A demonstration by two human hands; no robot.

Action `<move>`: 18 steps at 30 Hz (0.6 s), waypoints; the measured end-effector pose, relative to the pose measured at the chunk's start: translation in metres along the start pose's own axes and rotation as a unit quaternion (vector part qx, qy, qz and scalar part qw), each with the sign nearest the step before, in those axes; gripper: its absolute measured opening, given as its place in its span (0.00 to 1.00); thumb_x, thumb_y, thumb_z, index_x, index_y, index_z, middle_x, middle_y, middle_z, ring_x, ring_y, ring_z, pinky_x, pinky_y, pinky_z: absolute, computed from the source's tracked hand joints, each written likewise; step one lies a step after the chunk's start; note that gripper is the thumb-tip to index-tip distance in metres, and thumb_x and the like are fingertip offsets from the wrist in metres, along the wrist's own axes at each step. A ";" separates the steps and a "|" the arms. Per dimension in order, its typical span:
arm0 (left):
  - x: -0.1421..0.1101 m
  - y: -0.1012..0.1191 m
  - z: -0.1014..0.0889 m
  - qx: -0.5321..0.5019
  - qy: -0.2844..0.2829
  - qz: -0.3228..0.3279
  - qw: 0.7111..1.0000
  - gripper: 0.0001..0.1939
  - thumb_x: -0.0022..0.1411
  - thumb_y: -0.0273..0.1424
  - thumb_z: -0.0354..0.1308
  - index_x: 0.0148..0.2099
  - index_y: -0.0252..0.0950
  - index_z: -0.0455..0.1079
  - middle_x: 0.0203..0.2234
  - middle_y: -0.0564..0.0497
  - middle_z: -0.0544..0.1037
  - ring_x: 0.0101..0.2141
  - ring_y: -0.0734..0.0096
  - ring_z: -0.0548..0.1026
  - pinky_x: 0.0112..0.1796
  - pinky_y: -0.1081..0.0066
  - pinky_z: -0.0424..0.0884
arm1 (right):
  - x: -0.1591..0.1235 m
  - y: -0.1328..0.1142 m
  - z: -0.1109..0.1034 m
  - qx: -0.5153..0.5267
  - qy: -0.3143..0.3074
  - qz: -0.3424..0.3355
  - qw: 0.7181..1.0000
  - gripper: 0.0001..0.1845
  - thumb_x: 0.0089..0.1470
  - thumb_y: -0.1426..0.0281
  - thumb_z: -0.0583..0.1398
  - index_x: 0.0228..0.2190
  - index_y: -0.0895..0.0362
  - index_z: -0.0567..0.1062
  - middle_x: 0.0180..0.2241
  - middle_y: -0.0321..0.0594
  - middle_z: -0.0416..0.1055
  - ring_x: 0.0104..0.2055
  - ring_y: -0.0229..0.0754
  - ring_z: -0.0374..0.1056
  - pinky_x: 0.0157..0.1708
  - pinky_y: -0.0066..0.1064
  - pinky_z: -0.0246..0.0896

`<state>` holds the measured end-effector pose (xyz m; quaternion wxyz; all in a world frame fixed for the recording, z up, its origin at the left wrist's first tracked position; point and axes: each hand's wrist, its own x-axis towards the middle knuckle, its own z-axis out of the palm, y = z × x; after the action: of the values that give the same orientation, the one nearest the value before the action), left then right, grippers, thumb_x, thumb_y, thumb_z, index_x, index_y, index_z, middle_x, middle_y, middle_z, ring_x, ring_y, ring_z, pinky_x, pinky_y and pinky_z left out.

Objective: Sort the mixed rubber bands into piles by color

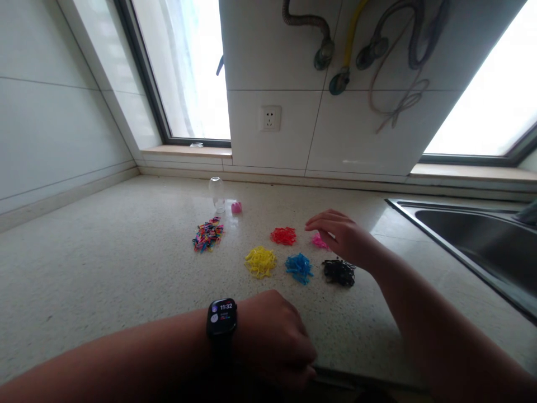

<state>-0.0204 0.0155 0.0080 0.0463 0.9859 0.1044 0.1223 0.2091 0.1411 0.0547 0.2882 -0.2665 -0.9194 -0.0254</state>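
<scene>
My right hand (342,234) hovers over a pink pile (319,241), partly covering it. Its fingers are stretched out, and nothing shows in them. Near the counter's front edge, my left hand (279,338) is curled closed with a black smartwatch (221,319) on its wrist; whatever the fingers may hold is hidden. Between the hands lie piles of what look like small rubber bands: a red pile (283,235), a yellow pile (260,262), a blue pile (299,268) and a black pile (339,272). Farther left is a mixed-colour pile (208,234).
A clear container (217,195) stands behind the mixed pile, beside a small pink object (236,207), perhaps its lid. A steel sink (405,208) is set into the speckled counter (138,268) at right. The tiled back wall carries a socket (271,118) and hoses.
</scene>
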 end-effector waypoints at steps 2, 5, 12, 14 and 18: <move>0.000 0.000 0.001 -0.002 0.004 0.001 1.000 0.16 0.60 0.37 0.61 0.24 0.38 0.63 0.20 0.57 0.75 0.25 0.73 0.73 0.24 0.67 0.62 | -0.007 0.022 0.001 -0.006 0.020 0.031 0.999 0.16 0.58 0.78 0.55 0.40 0.52 0.79 0.41 0.40 0.79 0.46 0.45 0.71 0.50 0.41 0.65; -0.002 -0.001 0.002 -0.010 0.013 0.008 1.000 0.16 0.60 0.37 0.61 0.24 0.38 0.62 0.19 0.57 0.74 0.25 0.73 0.72 0.24 0.67 0.61 | -0.020 0.052 0.004 -0.018 0.040 0.101 0.994 0.15 0.57 0.75 0.54 0.38 0.53 0.79 0.39 0.41 0.79 0.44 0.46 0.72 0.47 0.41 0.66; -0.009 -0.007 -0.009 -0.046 0.036 -0.016 0.998 0.17 0.63 0.37 0.58 0.24 0.38 0.61 0.18 0.55 0.72 0.23 0.74 0.71 0.24 0.68 0.60 | -0.044 0.094 0.009 0.042 0.027 0.291 0.955 0.15 0.53 0.70 0.54 0.36 0.55 0.80 0.33 0.41 0.79 0.29 0.41 0.70 0.31 0.33 0.64; -0.011 -0.013 -0.018 -0.049 0.045 -0.031 0.997 0.16 0.65 0.37 0.56 0.25 0.38 0.63 0.18 0.55 0.72 0.23 0.74 0.71 0.24 0.69 0.60 | -0.048 0.101 0.011 0.059 0.021 0.312 0.948 0.15 0.53 0.69 0.54 0.37 0.56 0.80 0.33 0.41 0.79 0.30 0.40 0.70 0.31 0.32 0.63; -0.017 -0.032 -0.042 -0.009 0.057 -0.072 0.996 0.15 0.68 0.35 0.52 0.28 0.38 0.66 0.20 0.54 0.72 0.24 0.75 0.70 0.26 0.70 0.61 | -0.052 0.109 0.015 0.090 0.003 0.333 0.939 0.16 0.52 0.69 0.55 0.37 0.57 0.80 0.33 0.43 0.79 0.31 0.41 0.71 0.32 0.32 0.64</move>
<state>-0.0533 0.0454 0.0406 0.0581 0.9668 0.1762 0.1756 0.2920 0.2128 0.0021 0.3060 -0.5303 -0.7754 0.1544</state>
